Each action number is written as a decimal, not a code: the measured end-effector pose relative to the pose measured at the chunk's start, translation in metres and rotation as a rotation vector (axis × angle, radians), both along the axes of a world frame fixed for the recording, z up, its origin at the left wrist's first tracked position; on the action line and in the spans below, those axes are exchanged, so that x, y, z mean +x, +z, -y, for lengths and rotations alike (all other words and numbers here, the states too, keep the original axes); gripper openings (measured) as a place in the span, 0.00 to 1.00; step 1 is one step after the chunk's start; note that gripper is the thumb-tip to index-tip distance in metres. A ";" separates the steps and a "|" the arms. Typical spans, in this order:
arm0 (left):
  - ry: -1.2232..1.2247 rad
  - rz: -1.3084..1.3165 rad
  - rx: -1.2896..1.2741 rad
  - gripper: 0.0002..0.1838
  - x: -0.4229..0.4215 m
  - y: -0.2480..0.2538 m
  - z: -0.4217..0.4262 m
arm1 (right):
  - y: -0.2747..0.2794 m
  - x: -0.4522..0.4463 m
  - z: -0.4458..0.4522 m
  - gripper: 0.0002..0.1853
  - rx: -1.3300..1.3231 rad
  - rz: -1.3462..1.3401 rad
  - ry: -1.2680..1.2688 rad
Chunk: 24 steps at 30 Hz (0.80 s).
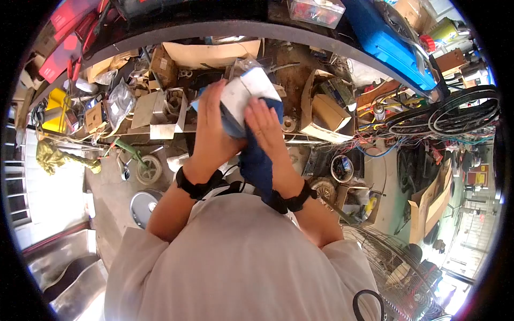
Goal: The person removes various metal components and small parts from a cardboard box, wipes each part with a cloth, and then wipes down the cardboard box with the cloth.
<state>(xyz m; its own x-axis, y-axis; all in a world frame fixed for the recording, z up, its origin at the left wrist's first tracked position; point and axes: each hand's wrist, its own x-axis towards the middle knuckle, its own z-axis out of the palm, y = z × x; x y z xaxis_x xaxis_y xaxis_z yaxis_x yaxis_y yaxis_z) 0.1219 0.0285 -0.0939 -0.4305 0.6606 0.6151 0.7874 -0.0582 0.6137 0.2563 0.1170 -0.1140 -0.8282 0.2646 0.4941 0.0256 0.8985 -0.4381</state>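
Between my two hands is a small box [248,92] with a white top face and blue edges, tilted in front of my chest. My left hand [213,125] is wrapped round its left side. Against the right part of the white face lie the fingers of my right hand [266,128]. A dark blue cloth [256,166] hangs below the box, between my palms and wrists. Both wrists wear black bands. How the cloth is held under my right palm is hidden.
Behind the hands, a shelf holds open cardboard boxes [327,115] and plastic bags [121,101]. Coiled black cables [455,115] hang at the right, under a blue case [383,40]. A wire fan guard [383,257] stands lower right. A wheel [149,169] is on the floor, left.
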 end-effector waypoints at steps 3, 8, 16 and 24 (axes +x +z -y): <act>-0.029 -0.057 -0.025 0.53 0.000 -0.013 0.002 | 0.019 0.005 -0.012 0.38 -0.212 0.020 0.186; 0.042 -0.009 -0.042 0.56 -0.007 0.007 0.009 | -0.014 0.012 -0.024 0.38 -0.669 -0.480 -0.302; 0.153 0.000 -0.043 0.56 -0.019 0.003 0.009 | -0.046 0.060 -0.034 0.19 -1.661 -0.896 0.010; 0.115 0.024 -0.092 0.55 -0.010 -0.008 0.003 | -0.046 0.095 -0.072 0.19 -0.871 -0.477 -0.271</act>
<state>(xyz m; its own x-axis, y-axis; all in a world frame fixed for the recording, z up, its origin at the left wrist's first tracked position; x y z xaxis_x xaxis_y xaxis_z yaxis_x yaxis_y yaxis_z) 0.1118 0.0253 -0.1018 -0.5202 0.6592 0.5429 0.7706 0.0883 0.6312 0.3518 0.1890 -0.1601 -0.4547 0.8374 0.3033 -0.1674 0.2541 -0.9526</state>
